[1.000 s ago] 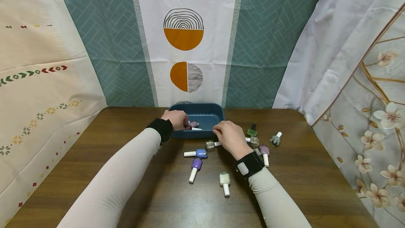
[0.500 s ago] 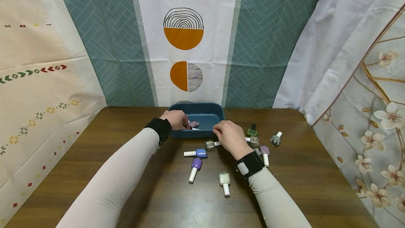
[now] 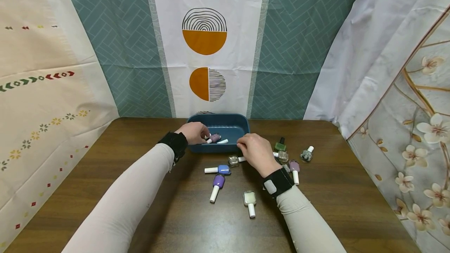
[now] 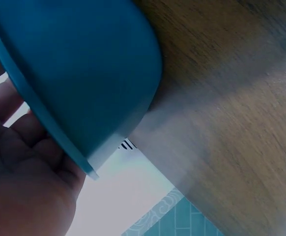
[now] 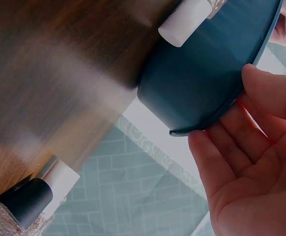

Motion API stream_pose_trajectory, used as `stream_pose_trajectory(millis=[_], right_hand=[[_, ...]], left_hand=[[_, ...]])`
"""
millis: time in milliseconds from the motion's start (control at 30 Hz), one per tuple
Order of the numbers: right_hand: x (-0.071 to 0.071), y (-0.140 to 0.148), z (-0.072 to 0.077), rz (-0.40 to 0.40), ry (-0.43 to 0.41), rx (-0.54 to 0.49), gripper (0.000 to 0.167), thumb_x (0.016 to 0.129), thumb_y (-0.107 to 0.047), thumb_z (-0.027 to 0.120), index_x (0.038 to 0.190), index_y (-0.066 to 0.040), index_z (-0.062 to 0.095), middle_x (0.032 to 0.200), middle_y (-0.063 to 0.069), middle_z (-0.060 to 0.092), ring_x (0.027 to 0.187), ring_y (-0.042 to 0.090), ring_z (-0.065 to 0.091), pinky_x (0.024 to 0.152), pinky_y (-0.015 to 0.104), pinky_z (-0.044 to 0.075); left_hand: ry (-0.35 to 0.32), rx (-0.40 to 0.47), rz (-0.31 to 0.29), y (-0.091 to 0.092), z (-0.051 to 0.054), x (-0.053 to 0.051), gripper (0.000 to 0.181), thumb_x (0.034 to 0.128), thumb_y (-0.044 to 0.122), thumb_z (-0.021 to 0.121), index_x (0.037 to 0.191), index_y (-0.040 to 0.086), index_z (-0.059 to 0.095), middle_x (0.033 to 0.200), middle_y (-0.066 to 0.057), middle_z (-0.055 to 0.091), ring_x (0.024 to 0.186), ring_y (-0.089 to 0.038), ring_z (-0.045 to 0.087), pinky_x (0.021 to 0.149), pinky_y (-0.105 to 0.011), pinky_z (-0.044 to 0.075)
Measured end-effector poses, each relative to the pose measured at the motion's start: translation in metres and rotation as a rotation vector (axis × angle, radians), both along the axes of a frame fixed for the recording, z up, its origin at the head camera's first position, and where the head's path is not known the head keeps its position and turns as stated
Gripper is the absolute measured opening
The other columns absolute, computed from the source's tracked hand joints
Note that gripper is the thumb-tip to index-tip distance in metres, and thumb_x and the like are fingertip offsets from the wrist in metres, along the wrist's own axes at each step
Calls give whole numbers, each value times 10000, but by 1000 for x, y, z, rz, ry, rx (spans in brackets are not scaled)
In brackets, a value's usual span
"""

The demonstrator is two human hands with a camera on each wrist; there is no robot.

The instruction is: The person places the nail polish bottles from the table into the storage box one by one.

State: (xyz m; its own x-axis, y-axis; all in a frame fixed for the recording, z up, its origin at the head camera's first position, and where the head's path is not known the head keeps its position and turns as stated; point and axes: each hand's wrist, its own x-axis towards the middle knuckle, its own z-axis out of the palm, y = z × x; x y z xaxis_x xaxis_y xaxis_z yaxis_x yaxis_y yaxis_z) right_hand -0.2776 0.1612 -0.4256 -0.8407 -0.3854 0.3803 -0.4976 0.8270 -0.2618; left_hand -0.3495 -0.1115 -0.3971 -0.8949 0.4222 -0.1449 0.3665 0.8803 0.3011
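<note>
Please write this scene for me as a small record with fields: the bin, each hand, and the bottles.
Container: blue bin, upright at the far side of the wooden table
Left hand: over the bin's left rim; whether it holds anything is hidden
Right hand: pinches the rim near the bin's near right corner
In bin: pinkish-purple bottle, with a white cap beside it
Nearer than bin: blue bottle, purple bottle, pale bottle, all lying down
Right of bin: green bottle, black-capped, among others

Blue bin (image 3: 218,149) — upright, small bottles (image 3: 215,138) inside
</note>
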Motion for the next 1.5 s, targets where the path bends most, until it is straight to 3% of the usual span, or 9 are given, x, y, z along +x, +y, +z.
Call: stream_pose_trajectory(millis=[233, 500, 767, 1033, 1300, 1500], right_hand=[[1, -2, 1, 1, -10, 7, 126, 1065, -164, 767, 1129, -109, 860, 1130, 58, 799, 1106, 283, 735, 923, 474, 623], [1, 1, 0, 7, 2, -5, 131, 1066, -157, 761, 1136, -105, 859, 1139, 55, 800, 1106, 278, 737, 925, 479, 622], [1, 1, -1, 14, 13, -12, 120, 1057, -145, 772, 1121, -96, 860, 1126, 64, 800, 1086, 281, 744, 902, 477, 630], [1, 0, -1, 16, 9, -13, 129, 1054, -150, 777, 1132, -85, 857, 1135, 76, 800, 1100, 292, 742, 917, 490, 630], [1, 0, -2, 13, 27, -15, 115, 1044, -148, 789, 1115, -86, 856, 1130, 74, 801, 1093, 285, 744, 914, 488, 632], [1, -1, 0, 16, 38, -7, 108, 1042, -147, 792, 1107, -89, 856, 1125, 72, 800, 1079, 282, 749, 903, 487, 635]], left_hand=[[106, 48, 56, -5, -3, 10, 288, 1038, 189, 799, 1288, 46, 792, 1162, -103, 785, 1084, -303, 695, 1049, -498, 567], [340, 110, 118, -7, -10, 35, 317, 1080, 241, 753, 1312, 27, 785, 1268, -152, 770, 1207, -362, 690, 1103, -513, 537], [440, 122, 82, -13, -13, 55, 397, 1104, 355, 715, 1351, 49, 768, 1292, -135, 768, 1230, -349, 670, 1131, -514, 509], [535, 147, 52, -17, -23, 70, 411, 1059, 354, 782, 1329, 44, 776, 1267, -125, 775, 1225, -348, 672, 1151, -529, 491], [672, 140, -4, -19, -28, 79, 352, 982, 269, 882, 1226, 33, 791, 1191, -97, 783, 1156, -321, 691, 1105, -507, 523], [741, 100, -27, -19, -27, 86, 349, 963, 178, 895, 1259, 28, 789, 1215, -98, 794, 1157, -309, 708, 1112, -484, 532]])
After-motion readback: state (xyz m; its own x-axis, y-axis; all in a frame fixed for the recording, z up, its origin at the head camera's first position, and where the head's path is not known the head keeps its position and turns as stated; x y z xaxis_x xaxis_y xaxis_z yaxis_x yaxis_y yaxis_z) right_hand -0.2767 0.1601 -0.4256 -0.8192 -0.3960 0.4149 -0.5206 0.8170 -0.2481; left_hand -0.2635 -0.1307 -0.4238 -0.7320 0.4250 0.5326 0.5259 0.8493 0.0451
